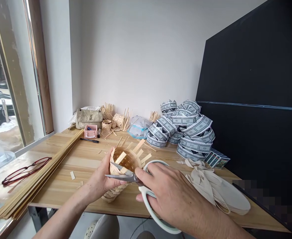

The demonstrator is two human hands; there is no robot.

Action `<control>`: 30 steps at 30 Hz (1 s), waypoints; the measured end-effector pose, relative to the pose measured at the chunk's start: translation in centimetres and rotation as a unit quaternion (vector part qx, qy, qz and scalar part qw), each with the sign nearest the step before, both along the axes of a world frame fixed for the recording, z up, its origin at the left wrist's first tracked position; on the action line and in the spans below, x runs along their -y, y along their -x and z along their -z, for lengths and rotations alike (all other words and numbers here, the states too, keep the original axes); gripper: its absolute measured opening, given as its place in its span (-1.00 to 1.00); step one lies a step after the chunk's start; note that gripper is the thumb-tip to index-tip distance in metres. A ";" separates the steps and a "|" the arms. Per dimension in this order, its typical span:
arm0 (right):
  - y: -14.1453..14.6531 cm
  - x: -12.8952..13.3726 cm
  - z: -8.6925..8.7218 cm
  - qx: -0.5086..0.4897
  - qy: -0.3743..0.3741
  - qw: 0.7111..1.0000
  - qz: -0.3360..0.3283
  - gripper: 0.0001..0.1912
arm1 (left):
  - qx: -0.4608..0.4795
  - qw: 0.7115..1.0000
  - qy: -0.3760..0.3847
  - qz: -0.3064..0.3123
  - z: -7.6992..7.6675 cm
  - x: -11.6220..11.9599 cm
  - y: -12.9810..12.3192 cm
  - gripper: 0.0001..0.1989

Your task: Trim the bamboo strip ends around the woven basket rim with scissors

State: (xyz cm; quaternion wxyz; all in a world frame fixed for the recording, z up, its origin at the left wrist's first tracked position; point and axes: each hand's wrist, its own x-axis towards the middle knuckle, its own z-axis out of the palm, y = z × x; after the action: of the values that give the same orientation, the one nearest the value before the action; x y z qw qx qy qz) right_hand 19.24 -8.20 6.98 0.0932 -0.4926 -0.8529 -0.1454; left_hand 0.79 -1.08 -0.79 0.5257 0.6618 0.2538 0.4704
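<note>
Near side of the woven basket (130,156) partly hidden by the left hand (101,182), the scissors (131,177) and the right hand (162,186); whether its base meets the counter (81,162) cannot be told. Far-right handle loop partly covered by the right hand; both forearms run out of frame at the near edge. Basket: pale flat strips, tilted, mouth open, interior weave visible; loose strip ends fan out from the rim, mostly on the far and right sides. Position: close to the counter's near edge, between the two hands. Left fingers wrapped around the basket's left side, thumb across the near side below the rim. Right fingers closed about the scissor handles; blades apart, pointing left, lying across the near-left rim. Blade contact with a strip cannot be told. Left of the basket: long strip bundle (45,172), red-framed glasses (26,171). Right: a heap of cream ribbon (203,181).
</note>
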 end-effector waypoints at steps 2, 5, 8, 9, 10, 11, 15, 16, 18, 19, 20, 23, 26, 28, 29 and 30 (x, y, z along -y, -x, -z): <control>0.1 0.0 0.1 0.003 -0.003 1.000 0.009 -0.82 | 0.012 1.000 -0.005 0.000 0.3 -0.2 -0.1 -0.04; 0.0 0.1 0.4 0.001 -0.008 1.000 0.017 -0.83 | 0.000 1.000 -0.030 -0.002 0.5 -0.3 -0.1 -0.06; -0.3 0.2 0.5 -0.001 0.005 1.000 0.013 -0.80 | -0.005 0.999 -0.041 -0.003 0.4 -0.3 0.0 -0.03; -0.3 0.2 0.5 -0.002 0.008 1.000 0.010 -0.80 | -0.005 0.999 -0.043 -0.004 0.3 -0.3 0.0 -0.02; -0.4 0.2 0.5 -0.003 0.012 1.000 0.007 -0.80 | -0.005 0.999 -0.045 -0.005 0.4 -0.3 0.0 -0.02; -0.5 0.3 0.5 -0.002 0.015 1.000 0.004 -0.80 | -0.005 0.999 -0.049 -0.006 0.4 -0.4 0.0 -0.02; -0.6 0.2 0.4 0.010 0.026 1.000 -0.003 -0.79 | -0.009 0.998 -0.055 -0.014 0.8 -0.8 -0.1 0.02; -0.6 0.2 0.4 0.014 0.027 1.000 -0.003 -0.79 | -0.008 0.999 -0.049 -0.018 0.9 -0.9 -0.1 0.04; -0.6 0.2 0.4 0.020 0.026 0.999 -0.005 -0.78 | -0.005 0.999 -0.032 -0.027 1.1 -1.0 -0.1 0.08; -0.7 0.1 0.4 0.024 0.025 0.999 -0.007 -0.78 | -0.003 0.999 -0.025 -0.031 1.1 -1.0 -0.1 0.10; -0.7 0.1 0.5 0.028 0.021 0.999 -0.009 -0.78 | 0.000 0.999 -0.021 -0.032 1.1 -1.0 -0.1 0.12; -0.9 0.0 0.6 0.039 0.010 0.999 -0.017 -0.75 | 0.001 0.999 -0.017 -0.029 1.0 -1.0 -0.1 0.14; -0.8 -0.2 0.6 0.054 0.008 0.998 -0.022 -0.72 | -0.008 1.000 -0.023 -0.010 0.8 -1.0 -0.1 0.05; -0.7 -0.2 0.4 0.065 0.015 0.998 -0.016 -0.75 | -0.001 0.999 -0.039 -0.007 0.6 -0.9 -0.1 -0.04; -0.7 -0.1 0.3 0.067 0.020 0.997 -0.012 -0.78 | 0.005 0.999 -0.047 -0.010 0.5 -0.9 -0.1 -0.07; -0.7 0.0 0.1 0.060 0.025 0.998 -0.009 -0.82 | 0.009 0.999 -0.051 -0.014 0.5 -0.9 -0.1 -0.09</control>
State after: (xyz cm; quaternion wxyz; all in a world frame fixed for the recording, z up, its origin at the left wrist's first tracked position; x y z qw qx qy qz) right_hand 19.93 -8.20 6.87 0.0306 -0.4773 -0.8649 -0.1525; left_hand 0.87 -0.14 -1.30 0.4866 0.6799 0.2344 0.4960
